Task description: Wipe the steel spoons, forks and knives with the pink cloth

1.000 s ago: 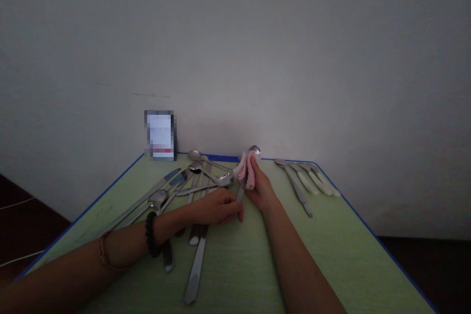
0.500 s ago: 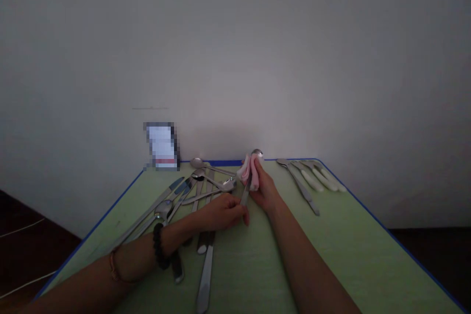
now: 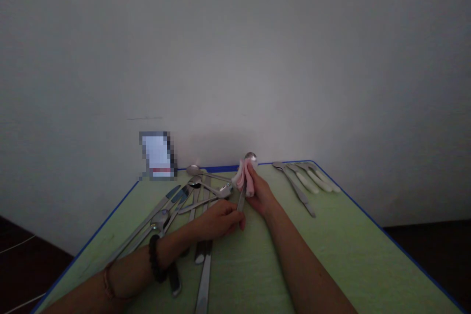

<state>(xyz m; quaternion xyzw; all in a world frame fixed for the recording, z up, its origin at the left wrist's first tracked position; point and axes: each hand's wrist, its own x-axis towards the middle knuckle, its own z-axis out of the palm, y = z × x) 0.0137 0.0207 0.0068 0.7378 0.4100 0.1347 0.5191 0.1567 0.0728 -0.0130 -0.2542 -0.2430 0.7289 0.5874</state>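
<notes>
Left hand [image 3: 217, 218] pinches one spoon [image 3: 242, 200] — right hand [image 3: 259, 194] clasps one pink cloth [image 3: 245, 179] round it.

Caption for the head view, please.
Left hand pinches a spoon by its handle; right hand wraps a pink cloth around its neck.

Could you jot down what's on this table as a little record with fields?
Left hand: pinches the spoon by its handle end
Right hand: grips pink cloth wrapped around the spoon
Left side: jumbled pile of cutlery
Right side: row of cutlery, side by side
Surface: green table, blue edge
Back edge: blurred card
</notes>
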